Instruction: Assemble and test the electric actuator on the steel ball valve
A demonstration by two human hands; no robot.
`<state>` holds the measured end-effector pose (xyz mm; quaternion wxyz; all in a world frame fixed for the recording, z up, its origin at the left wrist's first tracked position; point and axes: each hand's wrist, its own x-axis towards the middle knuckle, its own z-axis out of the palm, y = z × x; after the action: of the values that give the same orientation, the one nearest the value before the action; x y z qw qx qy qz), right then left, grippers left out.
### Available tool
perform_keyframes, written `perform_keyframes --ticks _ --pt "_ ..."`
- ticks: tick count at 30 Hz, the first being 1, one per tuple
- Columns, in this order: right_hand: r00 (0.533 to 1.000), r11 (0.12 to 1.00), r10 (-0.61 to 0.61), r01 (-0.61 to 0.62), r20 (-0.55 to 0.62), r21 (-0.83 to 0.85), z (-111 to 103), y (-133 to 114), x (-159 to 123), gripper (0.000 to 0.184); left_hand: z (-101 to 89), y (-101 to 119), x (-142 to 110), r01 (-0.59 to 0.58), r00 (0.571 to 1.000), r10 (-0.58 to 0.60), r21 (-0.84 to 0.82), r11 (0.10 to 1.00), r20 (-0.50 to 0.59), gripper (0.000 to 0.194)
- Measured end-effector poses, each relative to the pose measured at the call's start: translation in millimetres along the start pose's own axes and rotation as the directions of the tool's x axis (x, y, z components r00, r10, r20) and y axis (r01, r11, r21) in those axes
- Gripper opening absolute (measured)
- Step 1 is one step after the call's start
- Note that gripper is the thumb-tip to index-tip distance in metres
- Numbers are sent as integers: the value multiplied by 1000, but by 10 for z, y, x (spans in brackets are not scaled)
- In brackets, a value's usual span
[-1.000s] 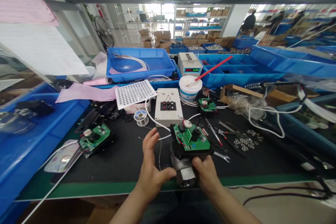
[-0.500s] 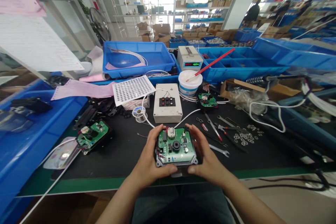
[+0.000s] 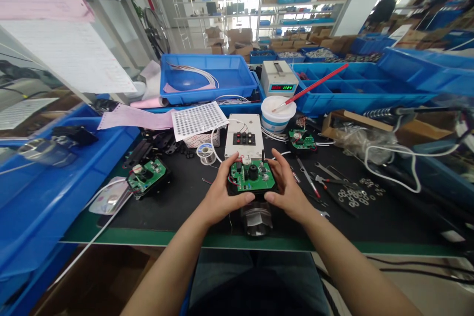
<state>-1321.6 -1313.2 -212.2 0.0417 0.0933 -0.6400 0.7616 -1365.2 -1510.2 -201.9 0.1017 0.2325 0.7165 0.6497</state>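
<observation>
Between my two hands is a dark-housed device with a green circuit board (image 3: pixel 255 177) facing up. My left hand (image 3: pixel 225 190) grips its left side, thumb along the near edge. On the opposite side my right hand (image 3: pixel 287 187) holds it the same way. A clear or metallic cylindrical part (image 3: pixel 257 219) shows below the near edge of the housing. Just beyond stands a light grey box (image 3: pixel 243 126) with black and red terminals. Another device with a green board (image 3: pixel 148 177) rests on the mat to the left, and a loose green board (image 3: pixel 301 139) lies to the right.
A solder spool (image 3: pixel 206 153) sits left of the grey box. Behind are a white tub (image 3: pixel 277 121) with a red brush (image 3: pixel 314 86) and a power meter (image 3: pixel 278 79). Pliers (image 3: pixel 326 180) and several metal nuts (image 3: pixel 355 196) lie right. A blue bin (image 3: pixel 44 197) stands left.
My hands have carried the device away from me, toward the grey box, and tilted it. The cylindrical part below it now shows more. My view has shifted slightly left.
</observation>
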Motion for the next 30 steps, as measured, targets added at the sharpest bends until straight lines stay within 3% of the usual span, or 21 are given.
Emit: perform_keyframes --ticks 5,11,16,24,27,30 --pt "997 983 21 -8 70 -182 -136 -61 -25 106 -32 45 8 1 997 3 -47 999 73 93" --pt "984 937 63 0 169 -350 -228 -110 -150 105 -6 27 -147 -24 998 24 6 1000 66 92" --pt "991 973 19 12 129 -229 -165 -44 -188 106 31 67 -208 -58 998 58 51 997 12 87" --pt "999 999 34 -34 4 -8 51 -13 -36 99 70 149 -97 144 988 -152 -187 972 -31 77" --pt "999 999 38 -38 -32 8 93 42 28 93 -45 200 -23 139 990 -139 -48 989 -3 67" --pt "997 999 45 -45 -57 18 138 53 58 92 -207 356 114 83 996 -73 250 965 -47 49"
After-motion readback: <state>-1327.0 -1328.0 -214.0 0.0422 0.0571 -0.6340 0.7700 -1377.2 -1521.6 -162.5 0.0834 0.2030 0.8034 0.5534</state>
